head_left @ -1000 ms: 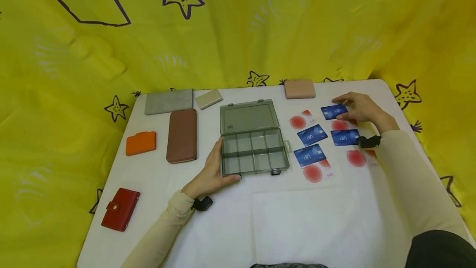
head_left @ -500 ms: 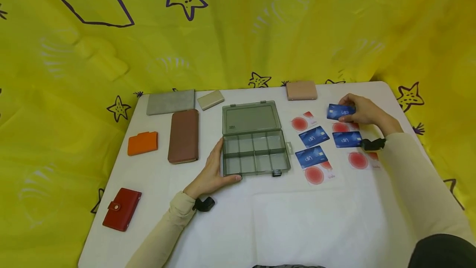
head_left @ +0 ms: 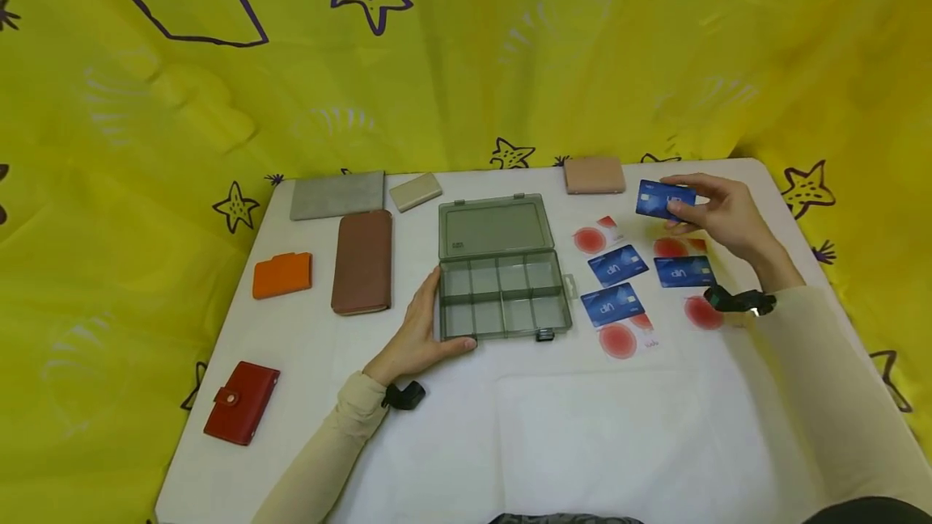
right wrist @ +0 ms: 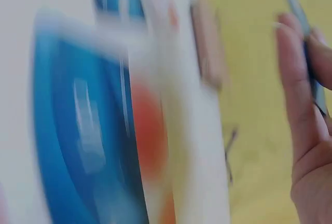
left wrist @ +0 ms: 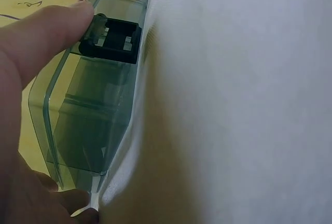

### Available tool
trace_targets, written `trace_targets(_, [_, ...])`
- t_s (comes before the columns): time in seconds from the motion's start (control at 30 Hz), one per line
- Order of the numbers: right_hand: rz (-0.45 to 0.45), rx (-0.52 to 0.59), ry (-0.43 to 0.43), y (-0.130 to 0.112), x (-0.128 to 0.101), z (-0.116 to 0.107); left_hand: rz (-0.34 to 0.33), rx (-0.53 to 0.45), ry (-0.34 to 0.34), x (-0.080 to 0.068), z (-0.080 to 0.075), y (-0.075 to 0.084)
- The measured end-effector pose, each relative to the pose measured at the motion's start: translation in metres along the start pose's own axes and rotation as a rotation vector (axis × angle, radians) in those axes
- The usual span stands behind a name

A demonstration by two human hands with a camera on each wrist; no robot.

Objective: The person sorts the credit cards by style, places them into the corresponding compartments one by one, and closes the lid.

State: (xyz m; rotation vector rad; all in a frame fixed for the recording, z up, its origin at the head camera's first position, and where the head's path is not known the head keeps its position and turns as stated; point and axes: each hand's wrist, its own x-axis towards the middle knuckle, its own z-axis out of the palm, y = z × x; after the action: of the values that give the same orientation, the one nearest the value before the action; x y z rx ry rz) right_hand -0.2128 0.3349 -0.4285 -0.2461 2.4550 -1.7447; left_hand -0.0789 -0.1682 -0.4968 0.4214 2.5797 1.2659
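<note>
An open smoky-grey plastic organizer box (head_left: 501,269) with several compartments lies mid-table. My left hand (head_left: 421,338) grips its near left corner, thumb along the front edge by a black latch (left wrist: 111,40). My right hand (head_left: 717,213) pinches a blue card (head_left: 661,199) lifted above the table at the far right; the right wrist view is blurred but shows the card's edge (right wrist: 306,32) between the fingers. Three more blue cards (head_left: 617,265) (head_left: 612,303) (head_left: 683,271) lie among white cards with red circles (head_left: 617,340).
Wallets lie to the left: a red one (head_left: 242,401), an orange one (head_left: 281,274), a brown one (head_left: 362,261), a grey one (head_left: 336,194) and a small beige one (head_left: 414,191). A pink case (head_left: 594,175) sits at the back. Yellow star-printed cloth surrounds the white table (head_left: 582,443).
My right hand has picked the far blue card off the table and raised it, uncovering the red-circle card beneath. The left hand stays on the box.
</note>
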Motion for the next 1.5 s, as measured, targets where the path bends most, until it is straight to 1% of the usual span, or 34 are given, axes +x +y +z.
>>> trace_targets(0.03, [-0.007, 0.073, -0.001, -0.004, -0.002, 0.007, 0.000, 0.001, 0.002, 0.000, 0.000, 0.000])
trace_targets(0.07, [-0.008, 0.121, -0.006, -0.009, -0.005, 0.015, -0.001, 0.001, 0.004, 0.001, 0.000, 0.000])
trace_targets(0.13, [-0.011, 0.187, -0.038, -0.017, -0.011, 0.033, -0.001, 0.000, 0.009, 0.001, 0.000, 0.000])
trace_targets(0.2, [-0.011, 0.206, -0.095, -0.024, -0.017, 0.053, 0.000, -0.001, 0.011, 0.001, 0.000, -0.001])
trace_targets(0.33, [-0.052, 0.316, -0.201, -0.030, -0.027, 0.098, 0.004, -0.008, 0.019, 0.001, 0.001, -0.001])
trace_targets(0.43, [-0.056, 0.295, -0.228, -0.033, -0.032, 0.136, 0.000, -0.010, 0.023, 0.001, 0.001, -0.001])
trace_targets(0.57, [-0.064, 0.217, -0.243, -0.040, -0.038, 0.182, 0.002, 0.000, 0.025, 0.002, 0.000, -0.001])
trace_targets(0.67, [-0.102, 0.180, -0.273, -0.044, -0.039, 0.206, 0.006, 0.005, 0.023, 0.003, -0.001, -0.001])
trace_targets(0.73, [-0.133, 0.132, -0.296, -0.045, -0.038, 0.219, 0.008, 0.004, 0.020, 0.003, -0.001, -0.002])
trace_targets(0.87, [-0.189, 0.078, -0.374, -0.047, -0.035, 0.235, 0.017, 0.002, 0.017, 0.003, -0.001, -0.002])
trace_targets(0.93, [-0.206, 0.064, -0.419, -0.048, -0.034, 0.239, 0.023, 0.004, 0.020, 0.003, -0.001, -0.002])
trace_targets(1.0, [-0.223, 0.026, -0.452, -0.050, -0.034, 0.242, 0.026, 0.004, 0.023, 0.003, -0.001, -0.002])
trace_targets(1.07, [-0.254, -0.030, -0.460, -0.051, -0.033, 0.244, 0.023, 0.005, 0.024, 0.003, -0.001, -0.001])
trace_targets(1.2, [-0.354, -0.220, -0.423, -0.053, -0.031, 0.246, 0.018, -0.001, 0.026, 0.003, -0.001, 0.000])
trace_targets(1.3, [-0.421, -0.329, -0.403, -0.053, -0.028, 0.246, 0.019, -0.008, 0.032, 0.003, -0.002, 0.000])
trace_targets(1.4, [-0.455, -0.359, -0.431, -0.052, -0.024, 0.246, 0.019, -0.009, 0.033, 0.003, -0.002, 0.000])
trace_targets(1.5, [-0.466, -0.372, -0.466, -0.050, -0.021, 0.245, 0.031, -0.012, 0.033, 0.002, -0.001, -0.001])
